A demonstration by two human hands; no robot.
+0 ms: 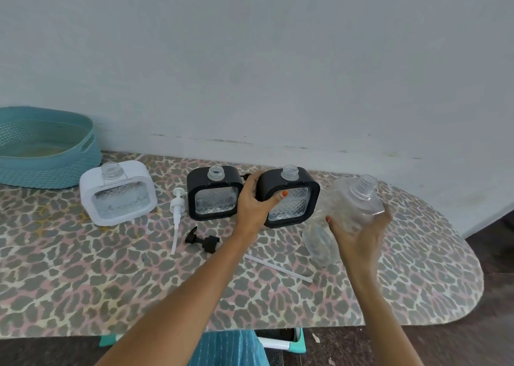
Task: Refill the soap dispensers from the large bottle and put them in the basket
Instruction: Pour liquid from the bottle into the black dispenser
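Note:
Three square dispensers stand uncapped on the leopard-print board (111, 282): a white one (118, 193) at the left, a black one (214, 193) in the middle, and a second black one (292, 196) to its right. My left hand (256, 201) grips the left side of that right black dispenser. My right hand (358, 232) holds the large clear bottle (350, 207), uncapped and tilted, its neck pointing up and to the right, just right of that dispenser. The teal basket (47, 168) sits at the far left against the wall.
A white pump (177, 212) with its tube lies between the white and middle dispensers. A black pump head (204, 240) lies in front of the middle dispenser, and a loose white tube (278, 268) lies beyond my left forearm. The board's rounded end drops off at right.

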